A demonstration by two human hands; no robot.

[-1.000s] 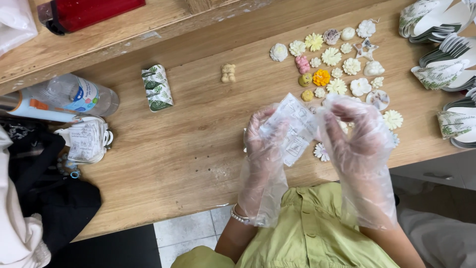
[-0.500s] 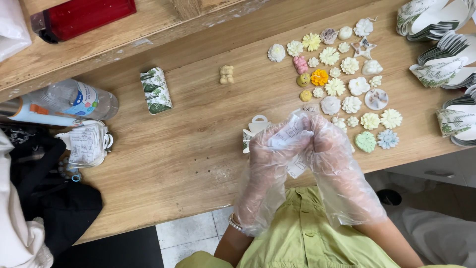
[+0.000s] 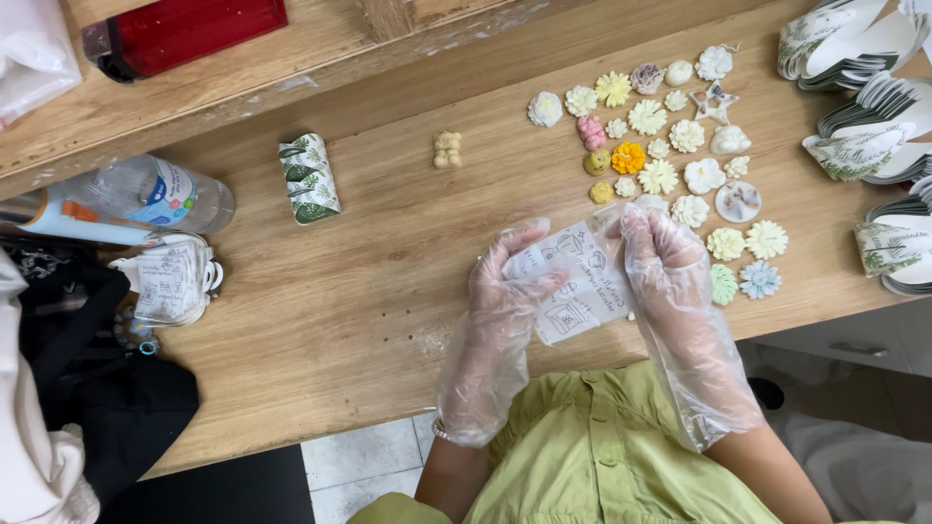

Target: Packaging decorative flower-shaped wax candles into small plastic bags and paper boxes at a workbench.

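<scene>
Clear-gloved left hand (image 3: pixel 505 311) and right hand (image 3: pixel 670 281) pinching a small transparent plastic bag with black printed drawings (image 3: pixel 578 281), fingers pressed on its edges, above wooden table (image 3: pixel 369 291), pastel flower-shaped wax pieces (image 3: pixel 670 146) far right.

On the counter (image 3: pixel 388 252) lay about twenty-three small moulded flower and shell shapes (image 3: pixel 670 146), one bear-shaped piece (image 3: pixel 447 149), one leaf-printed packet (image 3: pixel 310 179) and one clear bottle (image 3: pixel 146 191). Two gloved hands held one printed slip (image 3: pixel 578 281).
</scene>
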